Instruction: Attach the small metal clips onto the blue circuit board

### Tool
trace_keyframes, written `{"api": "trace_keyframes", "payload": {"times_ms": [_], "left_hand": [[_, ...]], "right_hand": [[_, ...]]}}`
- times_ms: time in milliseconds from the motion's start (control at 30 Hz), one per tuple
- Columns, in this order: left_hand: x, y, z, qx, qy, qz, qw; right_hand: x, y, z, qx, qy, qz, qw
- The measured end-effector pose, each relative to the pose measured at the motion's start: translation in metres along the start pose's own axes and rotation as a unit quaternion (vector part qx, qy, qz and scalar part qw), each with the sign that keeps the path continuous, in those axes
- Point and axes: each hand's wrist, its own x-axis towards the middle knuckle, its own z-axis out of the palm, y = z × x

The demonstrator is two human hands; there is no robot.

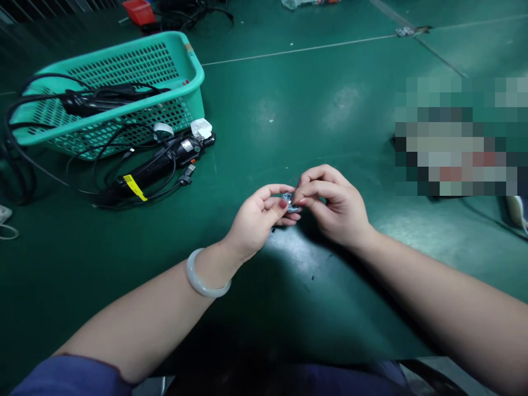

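Between the thumb and fingers of my left hand point(262, 214) is a small silvery-grey part point(292, 208), its exact kind too small to tell. My right hand point(334, 203) meets it from the other side, thumb and forefinger pinched together at its edge. Whether those right fingertips hold a separate tiny piece is hidden. Both hands are just above the green table surface point(256, 286). A tiny black bit point(273, 230) shows just below my left hand, and another black bit point(312, 278) lies nearer to me.
At the left stands a turquoise plastic basket point(198, 82) with black cabled devices in it. A black handheld device point(152, 170) with a yellow tag and cables lies before it. A red container point(139, 12) is at the back. Something pixelated point(457, 148) sits at the right.
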Motion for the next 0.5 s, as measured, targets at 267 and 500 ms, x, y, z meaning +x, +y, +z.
{"api": "trace_keyframes", "payload": {"times_ms": [267, 500], "left_hand": [[0.0001, 0.0005, -0.0005, -0.006, 0.001, -0.008, 1.0], [0.0001, -0.0002, -0.0009, -0.009, 0.0, -0.004, 1.0]], "right_hand": [[0.0008, 0.0008, -0.0009, 0.019, -0.012, 0.003, 1.0], [-0.0004, 0.0024, -0.0002, 0.045, -0.018, 0.027, 0.998]]}}
